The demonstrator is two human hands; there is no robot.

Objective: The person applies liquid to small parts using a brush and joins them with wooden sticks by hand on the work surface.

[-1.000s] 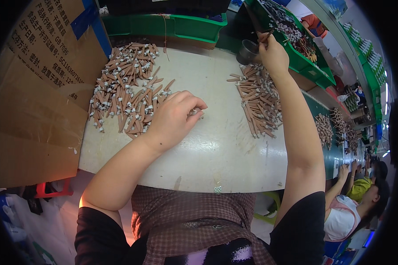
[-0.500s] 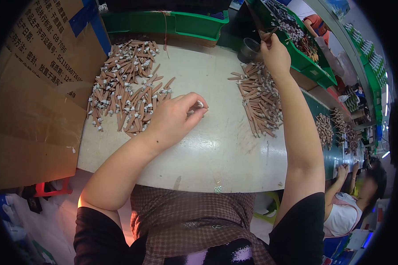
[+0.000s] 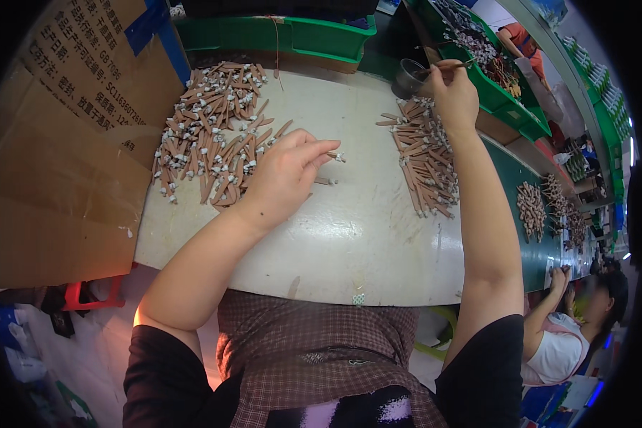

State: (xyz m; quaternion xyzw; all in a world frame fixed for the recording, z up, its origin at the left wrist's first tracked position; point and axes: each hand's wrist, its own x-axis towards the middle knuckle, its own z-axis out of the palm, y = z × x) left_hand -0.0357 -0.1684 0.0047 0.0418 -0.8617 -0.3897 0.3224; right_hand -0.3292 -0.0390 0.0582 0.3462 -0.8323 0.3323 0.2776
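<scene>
My left hand (image 3: 287,175) is over the middle of the table, thumb and fingers pinched on a small brown stick piece with a white tip (image 3: 339,156). The tip points right, out of the fingers. Another such piece (image 3: 327,181) shows just below the fingers; whether it lies on the table or is held I cannot tell. My right hand (image 3: 455,96) grips a slim dark brush-like stick (image 3: 461,65). Its lower end is at the mouth of a dark cup (image 3: 409,80). Under the right wrist lies a pile of brown pieces (image 3: 424,167).
A larger pile of white-tipped brown pieces (image 3: 210,132) lies left on the pale table (image 3: 342,257), beside a tall cardboard box (image 3: 57,171). Green bins (image 3: 324,39) line the back and right. Farther right, more piles (image 3: 531,210) lie near a co-worker (image 3: 560,349).
My right hand has come lower and the stick is now tilted flatter, its end at the cup. My left fingers have straightened, and the white tip now sticks out to the right.
</scene>
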